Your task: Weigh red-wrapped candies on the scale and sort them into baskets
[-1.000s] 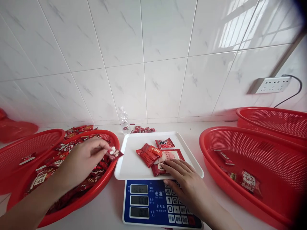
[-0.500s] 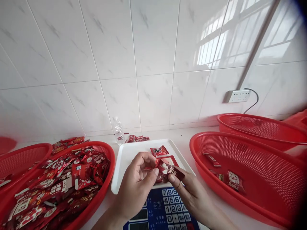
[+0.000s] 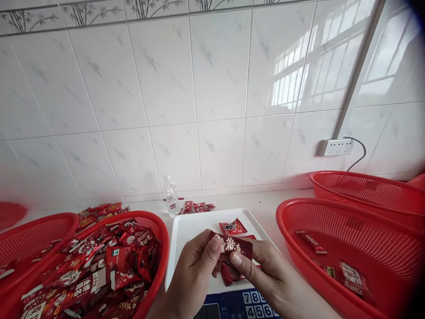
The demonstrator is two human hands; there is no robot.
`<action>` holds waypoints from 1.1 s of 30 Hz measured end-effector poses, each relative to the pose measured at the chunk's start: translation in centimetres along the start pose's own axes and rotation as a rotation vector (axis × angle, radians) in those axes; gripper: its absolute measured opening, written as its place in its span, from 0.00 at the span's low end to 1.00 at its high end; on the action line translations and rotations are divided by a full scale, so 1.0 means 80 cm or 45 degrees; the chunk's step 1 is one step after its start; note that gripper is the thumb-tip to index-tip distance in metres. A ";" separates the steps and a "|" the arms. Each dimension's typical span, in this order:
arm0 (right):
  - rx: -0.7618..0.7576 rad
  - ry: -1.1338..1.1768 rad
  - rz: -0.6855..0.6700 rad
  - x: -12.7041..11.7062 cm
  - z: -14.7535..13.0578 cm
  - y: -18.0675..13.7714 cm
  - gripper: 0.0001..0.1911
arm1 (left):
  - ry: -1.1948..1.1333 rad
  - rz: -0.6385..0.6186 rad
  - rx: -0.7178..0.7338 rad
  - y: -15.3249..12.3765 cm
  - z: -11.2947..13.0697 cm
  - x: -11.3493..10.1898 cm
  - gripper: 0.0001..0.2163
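Note:
Between my two hands is a dark red candy packet (image 3: 244, 248) with pale printed characters. My left hand (image 3: 195, 268) pinches its left end between thumb and fingers. My right hand (image 3: 265, 270) grips the right part, its thumb pressed on the front. The hands are over the front of a white scale tray (image 3: 191, 226). A bright red packet (image 3: 233, 227) lies on the tray behind them. More dark red packets (image 3: 229, 275) show below the held one, partly hidden by my hands. Under my wrists is the blue keypad panel (image 3: 229, 305) of the scale.
To the left stands a red basket (image 3: 162, 248) heaped with packets, beside another red basket (image 3: 63, 226). On the right, a red basket (image 3: 288, 221) holds a few packets, with another basket (image 3: 361, 190) behind. A clear bottle (image 3: 171, 197) and small packets (image 3: 199, 207) sit near the wall.
The view has tilted up, so everything sits lower and a bamboo tile border shows. The held packet has turned more level, its printed face now towards me. Both hands still hold it.

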State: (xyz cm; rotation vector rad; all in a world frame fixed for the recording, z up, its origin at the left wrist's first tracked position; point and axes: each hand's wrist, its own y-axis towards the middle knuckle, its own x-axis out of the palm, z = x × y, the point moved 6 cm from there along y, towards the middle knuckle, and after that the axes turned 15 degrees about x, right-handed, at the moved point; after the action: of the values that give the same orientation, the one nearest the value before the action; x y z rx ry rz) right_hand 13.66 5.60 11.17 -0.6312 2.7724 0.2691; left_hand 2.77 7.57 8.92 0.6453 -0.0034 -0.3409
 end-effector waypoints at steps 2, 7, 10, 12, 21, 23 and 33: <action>0.027 -0.026 0.003 -0.002 0.005 0.000 0.18 | 0.081 -0.007 -0.007 0.001 0.000 -0.001 0.20; 0.136 -0.078 0.066 -0.010 0.023 0.007 0.18 | 0.278 -0.022 -0.069 0.006 -0.003 -0.010 0.18; 0.178 -0.166 0.179 -0.020 0.033 0.013 0.20 | 0.333 -0.033 -0.084 0.008 -0.008 -0.016 0.17; 0.196 -0.226 0.229 -0.027 0.038 0.016 0.21 | 0.340 -0.054 -0.090 0.009 -0.012 -0.018 0.17; 0.231 -0.276 0.104 -0.039 0.057 0.025 0.19 | 0.406 0.052 -0.104 0.009 -0.022 -0.027 0.13; 0.229 -0.359 0.043 -0.032 0.063 0.029 0.18 | 0.392 -0.015 -0.117 0.008 -0.024 -0.024 0.15; 0.332 -1.074 0.425 -0.066 0.089 0.034 0.12 | 1.009 -0.551 -0.222 -0.003 -0.052 -0.008 0.11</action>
State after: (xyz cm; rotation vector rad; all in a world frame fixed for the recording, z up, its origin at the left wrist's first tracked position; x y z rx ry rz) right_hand 18.64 11.82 6.47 0.0368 2.0173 0.1773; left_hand 2.52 10.08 5.50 0.5694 0.9244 -0.4755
